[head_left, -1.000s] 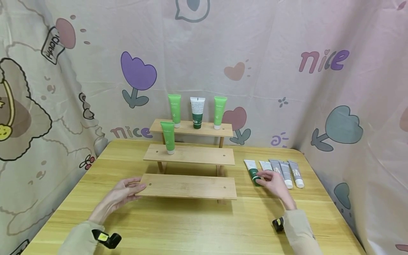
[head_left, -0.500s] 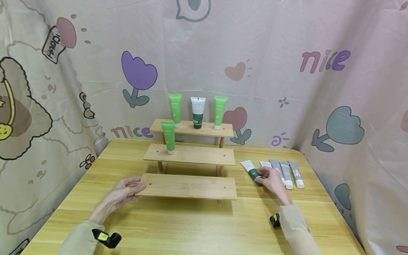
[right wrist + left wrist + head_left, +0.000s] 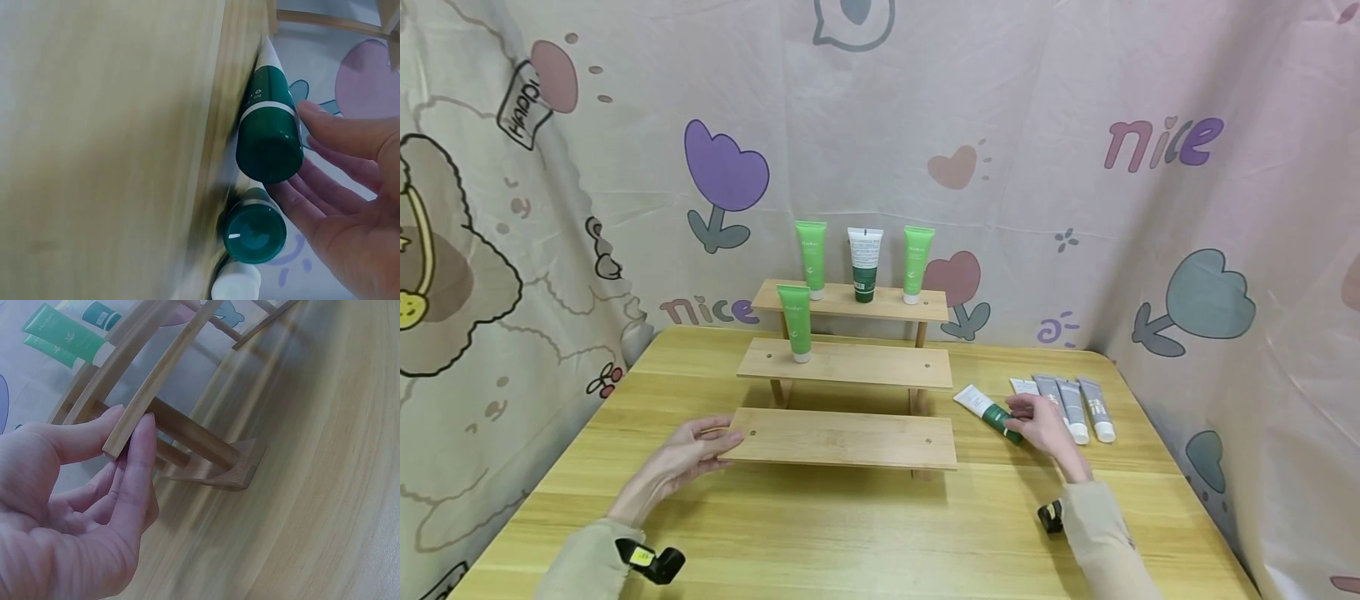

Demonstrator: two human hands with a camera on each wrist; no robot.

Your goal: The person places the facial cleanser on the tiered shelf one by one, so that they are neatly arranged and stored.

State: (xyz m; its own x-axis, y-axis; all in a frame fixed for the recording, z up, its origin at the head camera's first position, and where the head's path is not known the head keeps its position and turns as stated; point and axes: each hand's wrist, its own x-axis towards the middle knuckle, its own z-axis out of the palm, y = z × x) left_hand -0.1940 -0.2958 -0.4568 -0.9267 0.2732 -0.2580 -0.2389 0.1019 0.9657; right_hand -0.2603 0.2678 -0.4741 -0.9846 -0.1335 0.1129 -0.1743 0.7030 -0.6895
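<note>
My left hand (image 3: 685, 454) pinches the left end of the lowest board of a three-tier wooden display stand (image 3: 850, 437); thumb on top, fingers beneath, as the left wrist view shows. At the right, my right hand (image 3: 1041, 425) has thumb and fingers at the cap end of a white and dark green squeeze tube (image 3: 979, 402). That tube lies slanted on the table, its white end pointing to the stand. In the right wrist view its green cap (image 3: 270, 147) sits between thumb and fingertips. A second green-capped tube (image 3: 255, 232) lies close beside it.
Several grey and white tubes (image 3: 1072, 411) lie in a row right of my right hand. Light green tubes (image 3: 812, 258) and a white-green tube (image 3: 865, 265) stand on the top tier. One green tube (image 3: 797, 323) stands on the middle tier. A printed curtain (image 3: 1022, 100) hangs behind.
The white end of the white and dark green tube has swung left toward the stand, so it lies more slanted. My right hand has turned it at the cap end; my left hand stays put.
</note>
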